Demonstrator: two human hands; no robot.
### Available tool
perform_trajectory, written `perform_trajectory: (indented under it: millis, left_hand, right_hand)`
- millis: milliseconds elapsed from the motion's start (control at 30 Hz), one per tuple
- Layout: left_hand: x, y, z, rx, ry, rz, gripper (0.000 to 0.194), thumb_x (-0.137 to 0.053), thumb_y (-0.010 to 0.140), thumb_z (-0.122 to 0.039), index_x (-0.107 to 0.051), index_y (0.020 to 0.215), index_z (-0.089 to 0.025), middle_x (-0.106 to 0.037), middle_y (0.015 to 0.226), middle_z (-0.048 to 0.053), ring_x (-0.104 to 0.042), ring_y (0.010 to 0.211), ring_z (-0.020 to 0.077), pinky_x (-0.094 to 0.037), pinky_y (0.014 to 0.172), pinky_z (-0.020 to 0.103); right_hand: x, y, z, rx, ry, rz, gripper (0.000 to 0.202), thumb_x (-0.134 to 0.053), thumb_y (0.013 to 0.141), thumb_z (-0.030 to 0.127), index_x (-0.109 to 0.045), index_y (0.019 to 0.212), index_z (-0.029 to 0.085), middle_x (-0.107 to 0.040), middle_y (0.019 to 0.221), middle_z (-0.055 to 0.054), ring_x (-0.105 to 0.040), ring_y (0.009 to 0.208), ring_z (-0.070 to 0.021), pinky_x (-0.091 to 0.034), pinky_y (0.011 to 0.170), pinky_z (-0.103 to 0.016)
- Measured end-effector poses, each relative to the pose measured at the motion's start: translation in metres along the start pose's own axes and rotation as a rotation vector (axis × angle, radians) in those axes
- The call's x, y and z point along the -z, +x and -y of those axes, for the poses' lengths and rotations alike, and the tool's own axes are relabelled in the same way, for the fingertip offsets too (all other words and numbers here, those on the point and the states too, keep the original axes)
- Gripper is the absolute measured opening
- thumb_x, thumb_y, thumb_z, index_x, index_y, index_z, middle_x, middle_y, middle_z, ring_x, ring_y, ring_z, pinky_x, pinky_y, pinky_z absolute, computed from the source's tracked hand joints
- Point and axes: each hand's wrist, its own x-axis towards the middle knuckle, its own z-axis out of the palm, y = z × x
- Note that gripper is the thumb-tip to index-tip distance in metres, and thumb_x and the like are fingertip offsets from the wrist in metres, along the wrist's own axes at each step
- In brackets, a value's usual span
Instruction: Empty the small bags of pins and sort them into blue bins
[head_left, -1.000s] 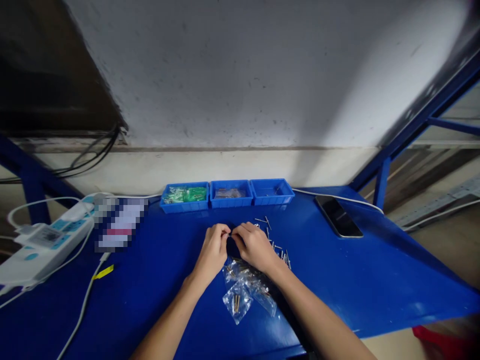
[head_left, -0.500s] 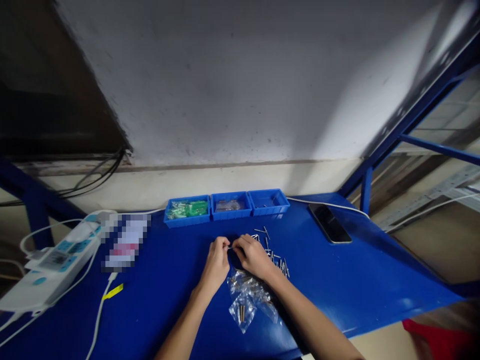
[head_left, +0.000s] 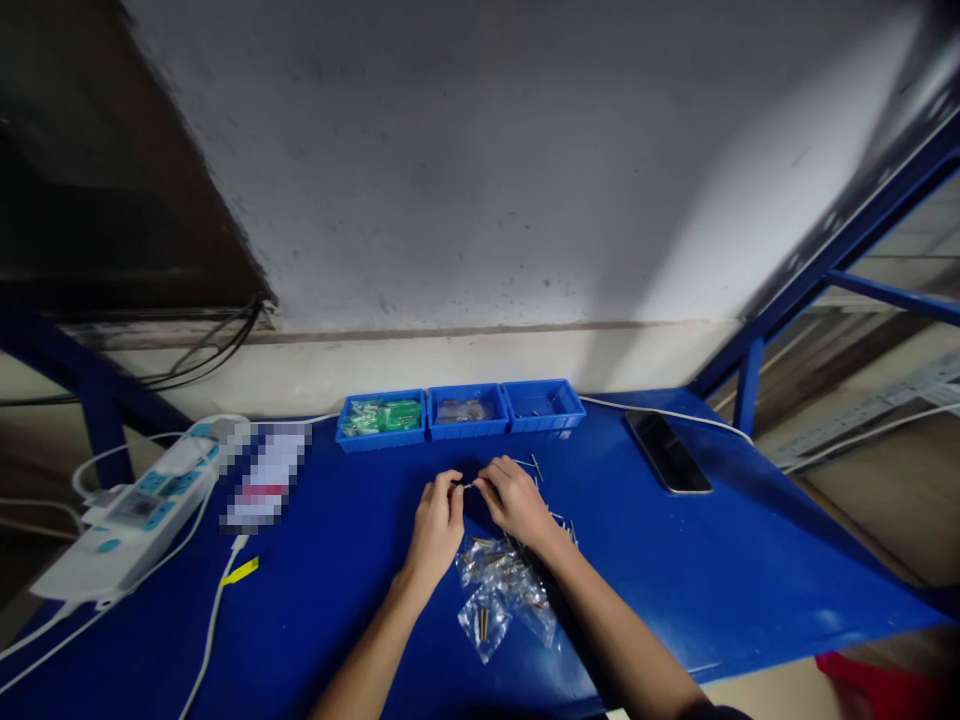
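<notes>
Over the blue table, my left hand (head_left: 438, 518) and my right hand (head_left: 516, 500) face each other with fingertips close together. A small, thin metal piece (head_left: 468, 486) spans the gap, its ends pinched between the fingers of both hands. Metal pins (head_left: 535, 467) lie behind and beside my right hand, which partly hides them. Below the hands are clear plastic bags (head_left: 484, 622) holding brass-coloured pieces. Three blue bins stand behind: the left bin (head_left: 382, 438) has green and clear packets, the middle bin (head_left: 466, 428) small packets, the right bin (head_left: 551, 425) a few small pieces.
A black phone (head_left: 667, 452) lies at the right. On the left are a white power strip (head_left: 112, 550), a pixelated device (head_left: 266, 478) and a white cable (head_left: 214, 625) with a yellow tag. A blue frame post (head_left: 748, 385) stands at the right rear.
The view has shifted slightly, moving the bins and phone a little to the right in the picture. My fingertips are slightly farther apart, and more of the thin piece shows between them.
</notes>
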Motion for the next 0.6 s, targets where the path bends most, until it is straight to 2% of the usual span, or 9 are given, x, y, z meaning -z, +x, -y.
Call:
perform_trajectory:
  millis: [133, 200, 300, 333, 367, 433, 467, 533, 600]
  left_hand:
    - [0.006, 0.002, -0.007, -0.055, 0.027, 0.093, 0.018, -0.039, 0.091, -0.027, -0.055, 0.094, -0.021, -0.064, 0.091, 0.005, -0.062, 0.085, 0.0185, -0.047, 0.077, 0.031]
    - [0.006, 0.004, -0.010, -0.037, 0.109, 0.142, 0.017, -0.041, 0.089, -0.026, -0.058, 0.092, -0.021, -0.065, 0.086, 0.004, -0.062, 0.079, 0.0179, -0.047, 0.071, 0.029]
    - [0.003, 0.011, -0.017, -0.016, 0.270, 0.197, 0.016, -0.047, 0.087, -0.027, -0.059, 0.097, -0.024, -0.064, 0.085, 0.002, -0.063, 0.075, 0.0179, -0.044, 0.063, 0.027]
    - [0.001, 0.014, -0.019, -0.021, 0.310, 0.216, 0.018, -0.048, 0.086, -0.028, -0.059, 0.100, -0.025, -0.064, 0.088, 0.002, -0.063, 0.075, 0.0179, -0.043, 0.062, 0.026]
    - [-0.002, 0.017, -0.022, -0.028, 0.343, 0.233, 0.019, -0.050, 0.085, -0.029, -0.058, 0.102, -0.027, -0.064, 0.091, 0.002, -0.064, 0.076, 0.0182, -0.042, 0.060, 0.025]
    - [-0.007, 0.023, -0.027, -0.040, 0.397, 0.266, 0.020, -0.053, 0.083, -0.031, -0.058, 0.103, -0.029, -0.062, 0.097, 0.002, -0.064, 0.078, 0.0190, -0.041, 0.060, 0.025]
    - [-0.009, 0.025, -0.028, -0.045, 0.419, 0.280, 0.018, -0.054, 0.083, -0.031, -0.059, 0.100, -0.029, -0.062, 0.099, 0.002, -0.064, 0.078, 0.0191, -0.040, 0.060, 0.026]
    - [-0.012, 0.027, -0.029, -0.054, 0.442, 0.301, 0.012, -0.051, 0.085, -0.030, -0.060, 0.093, -0.028, -0.061, 0.097, 0.002, -0.063, 0.074, 0.0181, -0.040, 0.060, 0.025]
    - [-0.012, 0.027, -0.025, -0.063, 0.411, 0.284, 0.013, -0.046, 0.088, -0.026, -0.059, 0.087, -0.026, -0.059, 0.093, 0.001, -0.062, 0.071, 0.0164, -0.040, 0.059, 0.025]
  right_hand:
    - [0.040, 0.002, 0.007, -0.023, 0.080, -0.237, 0.016, -0.041, 0.092, 0.021, -0.051, 0.080, 0.020, -0.055, 0.073, -0.004, -0.052, 0.071, -0.0174, -0.043, 0.066, -0.031]
    - [0.069, 0.001, 0.021, 0.001, 0.119, -0.531, 0.011, -0.041, 0.091, 0.019, -0.050, 0.084, 0.021, -0.055, 0.077, -0.004, -0.053, 0.071, -0.0166, -0.045, 0.065, -0.032]
    - [0.111, 0.002, 0.038, 0.156, 0.080, -1.118, 0.007, -0.044, 0.091, 0.026, -0.049, 0.094, 0.023, -0.051, 0.075, -0.003, -0.055, 0.070, -0.0186, -0.045, 0.060, -0.034]
    - [0.120, 0.003, 0.039, 0.187, 0.029, -1.244, 0.008, -0.044, 0.091, 0.028, -0.049, 0.095, 0.023, -0.049, 0.072, -0.002, -0.055, 0.068, -0.0185, -0.045, 0.060, -0.035]
    - [0.125, 0.005, 0.036, 0.189, -0.038, -1.298, 0.008, -0.045, 0.090, 0.028, -0.050, 0.094, 0.024, -0.049, 0.071, -0.002, -0.054, 0.068, -0.0184, -0.045, 0.061, -0.036]
    - [0.122, 0.008, 0.021, 0.069, -0.155, -1.197, 0.006, -0.048, 0.088, 0.025, -0.052, 0.092, 0.023, -0.051, 0.073, -0.003, -0.054, 0.071, -0.0187, -0.044, 0.067, -0.036]
    - [0.114, 0.008, 0.010, -0.034, -0.196, -1.050, 0.006, -0.050, 0.087, 0.024, -0.054, 0.091, 0.022, -0.053, 0.076, -0.004, -0.054, 0.075, -0.0194, -0.044, 0.071, -0.037]
    - [0.092, 0.006, -0.015, -0.226, -0.192, -0.876, 0.011, -0.049, 0.087, 0.026, -0.056, 0.092, 0.020, -0.056, 0.084, -0.007, -0.053, 0.083, -0.0217, -0.043, 0.076, -0.039]
    - [0.067, 0.001, -0.035, -0.316, -0.190, -0.729, 0.016, -0.045, 0.088, 0.027, -0.057, 0.091, 0.017, -0.057, 0.086, -0.009, -0.051, 0.083, -0.0228, -0.042, 0.076, -0.039]
